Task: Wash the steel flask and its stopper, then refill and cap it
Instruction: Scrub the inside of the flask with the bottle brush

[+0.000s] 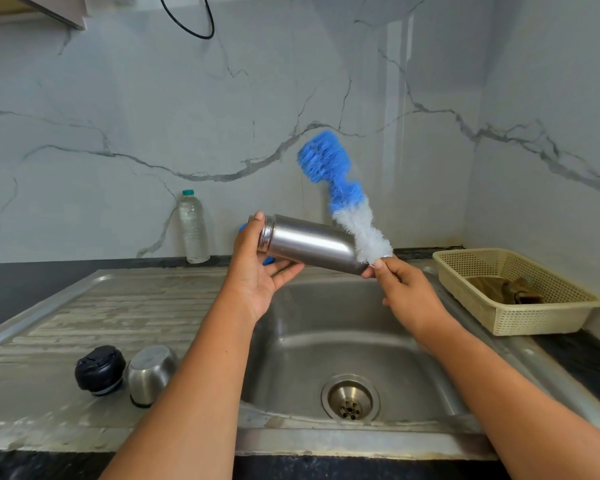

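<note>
Steel flask (312, 244) sideways at frame centre.
Your left hand (260, 271) grips its neck, fingers curled; your right hand (409, 292) fingers pinch the brush (343, 199).

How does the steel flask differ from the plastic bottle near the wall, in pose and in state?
The steel flask is opaque, shiny metal; the plastic bottle is clear. The flask lies tilted, almost on its side, held above the sink; the bottle stands upright on the counter. The flask's mouth has no cap; the bottle has a green cap. Both are tall and round.
</note>
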Demonstrator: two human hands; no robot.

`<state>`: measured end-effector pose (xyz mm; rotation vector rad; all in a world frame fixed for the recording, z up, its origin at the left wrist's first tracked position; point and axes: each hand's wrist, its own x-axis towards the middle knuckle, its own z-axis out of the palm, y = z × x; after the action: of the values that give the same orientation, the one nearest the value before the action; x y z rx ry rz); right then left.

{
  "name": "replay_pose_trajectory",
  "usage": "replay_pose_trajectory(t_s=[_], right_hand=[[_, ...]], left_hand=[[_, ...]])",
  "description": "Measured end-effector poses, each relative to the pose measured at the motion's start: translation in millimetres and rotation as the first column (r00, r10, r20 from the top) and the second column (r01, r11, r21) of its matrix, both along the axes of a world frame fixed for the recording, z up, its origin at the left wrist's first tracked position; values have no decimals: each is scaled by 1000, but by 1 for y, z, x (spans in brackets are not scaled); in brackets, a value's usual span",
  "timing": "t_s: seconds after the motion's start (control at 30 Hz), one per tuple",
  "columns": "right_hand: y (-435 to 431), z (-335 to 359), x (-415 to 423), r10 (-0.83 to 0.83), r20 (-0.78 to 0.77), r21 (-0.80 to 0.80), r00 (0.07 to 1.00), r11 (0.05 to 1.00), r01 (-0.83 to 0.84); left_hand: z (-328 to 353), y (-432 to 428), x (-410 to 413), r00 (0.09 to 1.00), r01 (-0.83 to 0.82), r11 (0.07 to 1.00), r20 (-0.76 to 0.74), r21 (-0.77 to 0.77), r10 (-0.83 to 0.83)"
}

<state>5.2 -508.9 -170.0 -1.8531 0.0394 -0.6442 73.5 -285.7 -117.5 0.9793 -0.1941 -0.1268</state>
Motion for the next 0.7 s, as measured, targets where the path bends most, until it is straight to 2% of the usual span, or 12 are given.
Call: replay_pose_trajectory(t_s=[0.23,0.4,0.53,0.7], right_hand=[[-3,2,0,-34,-28,70,999,997,36],[-5,7,-2,-38,-15,204,999,978,40],[-10,8,-3,-17,13,284,1000,959,13],[-7,7,-3,12,-38,228,999,974,-3]], left_hand=[[-3,6,5,997,-66,963,64,262,51],[-5,7,4,997,-49,901,72,430,20],[-5,-1,4,995,-89,880,84,467,57],[-9,-7,8,979,-202,881,90,428,181]])
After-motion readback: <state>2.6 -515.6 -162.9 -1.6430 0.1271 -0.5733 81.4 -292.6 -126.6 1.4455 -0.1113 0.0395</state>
